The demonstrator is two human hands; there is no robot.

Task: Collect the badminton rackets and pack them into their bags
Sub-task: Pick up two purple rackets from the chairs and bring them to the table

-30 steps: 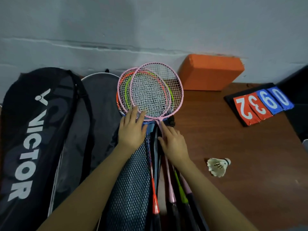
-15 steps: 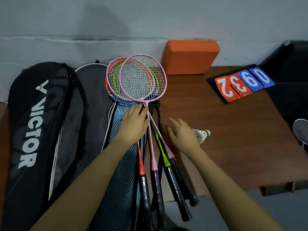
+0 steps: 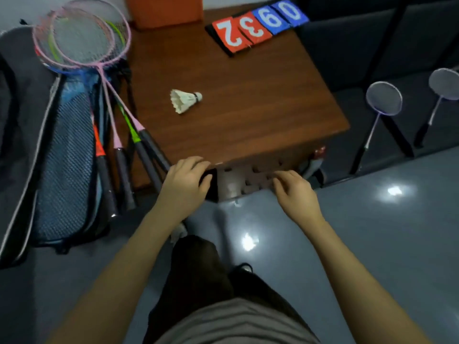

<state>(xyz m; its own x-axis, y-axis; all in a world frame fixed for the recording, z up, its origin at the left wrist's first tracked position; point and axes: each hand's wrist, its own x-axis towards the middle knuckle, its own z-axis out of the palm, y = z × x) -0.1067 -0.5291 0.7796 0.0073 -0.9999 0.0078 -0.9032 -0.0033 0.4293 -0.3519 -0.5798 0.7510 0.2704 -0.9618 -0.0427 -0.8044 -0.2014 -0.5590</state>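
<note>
Both hands off the rackets now, pulled back to the table's near edge: left hand loosely curled there, right hand curled, empty. Rackets far left on the bag; open floor right.

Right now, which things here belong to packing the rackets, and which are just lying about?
Job: pink-framed rackets stacked at left; blue mesh racket bag; two purple-framed rackets on dark seats.
Lying about: white feather shuttlecock; orange block; red-and-blue number cards.
</note>
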